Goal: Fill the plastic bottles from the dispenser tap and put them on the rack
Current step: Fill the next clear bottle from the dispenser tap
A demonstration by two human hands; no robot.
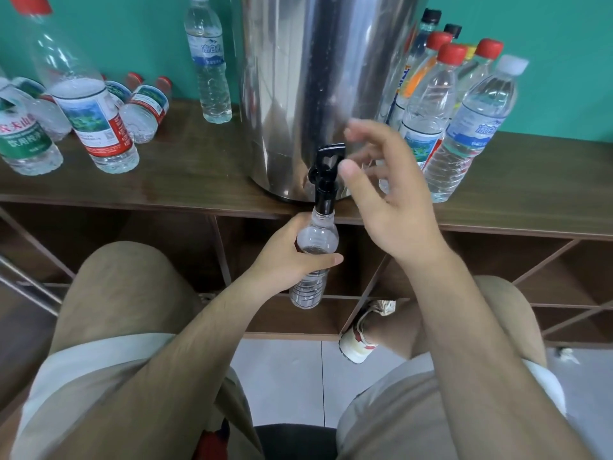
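Just below the front edge of the worktop (185, 180), between our knees, our left hand (288, 257) grips the bottle (316, 237) at its shoulder, fingers and thumb curled round it. The bottle hangs upright, its long axis straight up and down, with its open mouth right at the spout of the black tap (325, 197); whether mouth and spout touch we cannot tell. Some water seems to stand in it, but the level is hard to read through the clear plastic, and we see no stream.

Our right hand (394, 207) hovers open just to the right of the tap, fingers spread and loose, holding nothing, the fingertips blurred. The lever (331, 152) on top of the tap lies to the left of those fingers, near but apart. That hand is much the nearer to it, so we judge that working the lever falls to the right hand while the left holds the bottle in line.

Further back the steel dispenser (315, 78) stands at the front edge, mid-worktop. Capped bottles (99, 127) stand and lie toward the left end, more bottles (464, 127) crowd the dispenser's right side, and one lone bottle (212, 68) stands by the back edge
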